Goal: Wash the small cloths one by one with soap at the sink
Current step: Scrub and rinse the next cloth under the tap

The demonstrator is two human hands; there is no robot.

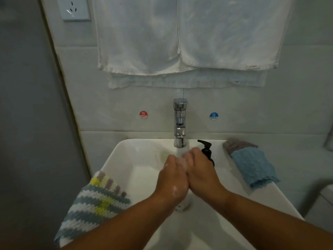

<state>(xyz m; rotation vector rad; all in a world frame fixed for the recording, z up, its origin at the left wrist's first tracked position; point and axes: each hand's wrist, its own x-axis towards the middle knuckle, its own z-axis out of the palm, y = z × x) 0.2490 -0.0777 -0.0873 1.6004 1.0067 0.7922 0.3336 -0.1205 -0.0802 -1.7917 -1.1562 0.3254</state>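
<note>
My left hand (173,179) and my right hand (200,170) are pressed together over the white sink (126,159), just below the chrome faucet (179,123). Their fingers are curled around a small pale soapy cloth (181,162), of which only a sliver shows between the knuckles. Lather clings to the back of my left hand. A knitted cloth striped in blue, white and yellow (95,204) hangs over the sink's left rim. On the right rim lies a blue cloth (252,166), partly on top of a grey one (236,144).
A black pump soap bottle (207,150) stands on the rim right of the faucet, close behind my right hand. White towels (180,42) hang on the wall above. Hot and cold stickers flank the faucet. A wall socket (74,9) is at the upper left.
</note>
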